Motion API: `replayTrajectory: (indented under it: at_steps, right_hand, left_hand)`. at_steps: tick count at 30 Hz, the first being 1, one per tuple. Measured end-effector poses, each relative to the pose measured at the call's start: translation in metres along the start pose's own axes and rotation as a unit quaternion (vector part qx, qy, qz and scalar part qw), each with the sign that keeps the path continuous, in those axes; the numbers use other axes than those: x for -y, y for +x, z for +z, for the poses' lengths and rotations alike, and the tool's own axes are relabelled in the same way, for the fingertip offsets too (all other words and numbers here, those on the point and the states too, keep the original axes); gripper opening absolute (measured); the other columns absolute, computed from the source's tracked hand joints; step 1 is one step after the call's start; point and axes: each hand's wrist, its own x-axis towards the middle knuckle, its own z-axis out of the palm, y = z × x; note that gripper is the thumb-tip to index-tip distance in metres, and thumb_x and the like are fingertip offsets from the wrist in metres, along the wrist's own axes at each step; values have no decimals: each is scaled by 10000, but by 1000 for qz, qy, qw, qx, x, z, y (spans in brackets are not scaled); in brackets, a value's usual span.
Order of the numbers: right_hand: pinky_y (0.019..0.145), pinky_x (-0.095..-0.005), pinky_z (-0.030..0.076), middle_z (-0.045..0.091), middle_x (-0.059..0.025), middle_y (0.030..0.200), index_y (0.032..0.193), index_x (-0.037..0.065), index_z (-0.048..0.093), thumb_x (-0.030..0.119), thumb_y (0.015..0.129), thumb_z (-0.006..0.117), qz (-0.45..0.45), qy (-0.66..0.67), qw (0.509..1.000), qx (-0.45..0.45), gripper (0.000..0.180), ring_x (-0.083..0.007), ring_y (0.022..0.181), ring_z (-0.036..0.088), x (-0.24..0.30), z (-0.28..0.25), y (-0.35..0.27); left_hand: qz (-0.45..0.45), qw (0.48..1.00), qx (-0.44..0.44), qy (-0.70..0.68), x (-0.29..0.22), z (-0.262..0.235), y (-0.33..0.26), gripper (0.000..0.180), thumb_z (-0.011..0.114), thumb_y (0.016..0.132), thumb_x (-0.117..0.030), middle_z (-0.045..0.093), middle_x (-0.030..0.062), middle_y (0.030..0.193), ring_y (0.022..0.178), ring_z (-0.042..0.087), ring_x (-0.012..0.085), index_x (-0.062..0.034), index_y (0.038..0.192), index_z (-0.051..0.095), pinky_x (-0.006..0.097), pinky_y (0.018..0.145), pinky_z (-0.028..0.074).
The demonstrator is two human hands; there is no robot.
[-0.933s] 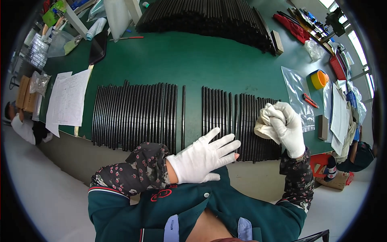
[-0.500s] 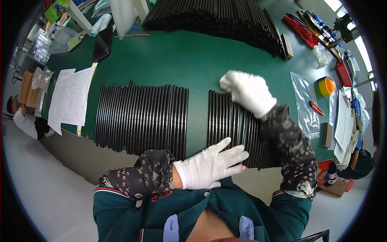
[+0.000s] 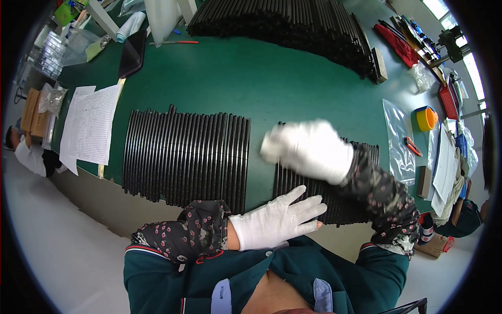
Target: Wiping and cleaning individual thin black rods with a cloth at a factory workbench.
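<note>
Two rows of slim black rods lie side by side on the green table: a left row (image 3: 185,157) and a right row (image 3: 342,209), with a gap between them. My left hand (image 3: 277,222), white-gloved with fingers spread, rests flat over the near ends of the right row. Above the far part of that row is my right hand (image 3: 311,149), also gloved and blurred by motion. Its fingers look curled into a fist; anything inside is hidden. That hand and forearm cover much of the right row.
A large pile of black rods (image 3: 282,26) lies at the back beside a wooden block (image 3: 380,65). Papers (image 3: 94,125) and a phone (image 3: 133,54) are on the left. At right lie a clear bag (image 3: 400,152), red cutter (image 3: 413,146) and yellow tape roll (image 3: 426,119).
My right hand has moved nearer and slightly left, from the right row's far ends to over the rods. My left hand stays flat on the near ends. The view has shifted slightly.
</note>
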Motion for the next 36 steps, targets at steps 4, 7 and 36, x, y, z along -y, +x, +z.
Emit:
replayTrajectory:
  at_steps: [4, 7, 36]
  right_hand:
    - [612, -279, 564, 645, -3, 748, 904, 156, 641, 51, 764, 622, -59, 42, 997, 20, 176, -184, 664, 661, 4, 15, -7]
    - [587, -306, 544, 665, -3, 774, 848, 120, 594, 44, 789, 603, 78, -38, 991, -105, 97, -191, 678, 667, -59, 12, 1]
    - [510, -327, 518, 662, -64, 752, 881, 95, 595, 211, 850, 660, 44, -69, 997, -7, 137, -237, 636, 666, -16, 5, -50]
  left_hand:
    - [1, 999, -7, 43, -2, 1, 3, 686, 704, 736, -398, 404, 119, 1426, 1344, 348, 262, -127, 1333, 499, 474, 1098, 279]
    - [20, 999, -8, 33, -4, -3, 8, 669, 701, 741, -369, 402, 131, 1427, 1351, 342, 268, -126, 1331, 501, 471, 1102, 280]
    - [-3, 1000, 15, 7, -6, -7, 16, 630, 688, 758, -358, 418, 114, 1407, 1359, 317, 273, -123, 1319, 524, 459, 1135, 217]
